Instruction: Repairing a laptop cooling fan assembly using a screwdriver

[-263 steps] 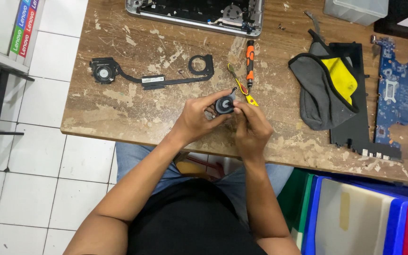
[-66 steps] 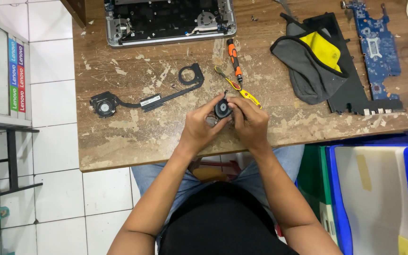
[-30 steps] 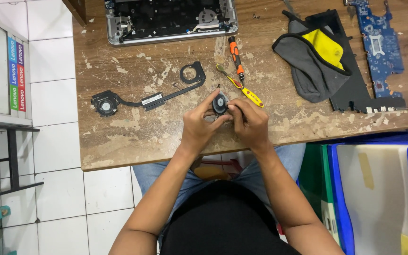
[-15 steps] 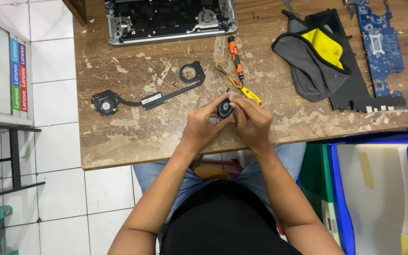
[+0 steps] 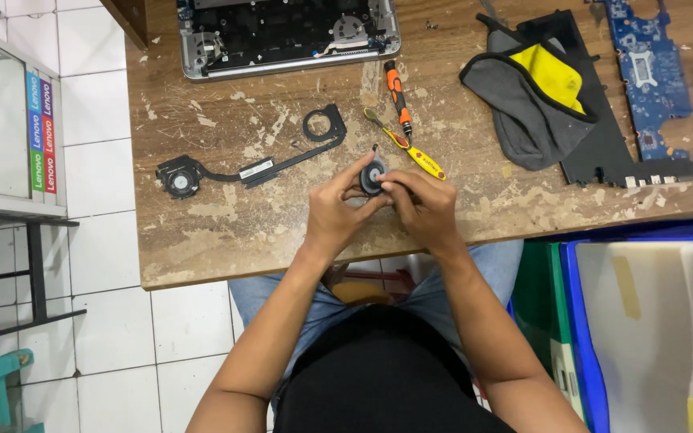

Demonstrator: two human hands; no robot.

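Your left hand (image 5: 337,215) and right hand (image 5: 425,210) meet over the near edge of the counter (image 5: 226,232), about midway along it. Between them sits a small round black fan (image 5: 373,175), pinched by the fingertips of both hands; your left fingers curl around its left side, your right thumb and forefinger close on its right side. Whether the fan rests on the wood or is lifted just off it, I cannot tell.

Just beyond the fan, toward the far edge, lies a yellow-handled tool (image 5: 415,156), slanted, its handle near your right knuckles. Beside it, an orange-and-black screwdriver (image 5: 398,96) points toward you.

Left of your hands, a black cooling assembly (image 5: 246,167) stretches across the wood: a round fan housing at its left end, a thin pipe, and a ring-shaped bracket at its right end, near the screwdriver.

At the far edge, an opened laptop base (image 5: 282,36) shows its insides. Toward the far right corner, a grey and yellow cloth (image 5: 535,100) lies over a black plastic panel (image 5: 619,160), with a blue circuit board (image 5: 647,72) just beyond.

Right of your legs, below the counter, stand blue bins (image 5: 595,337).
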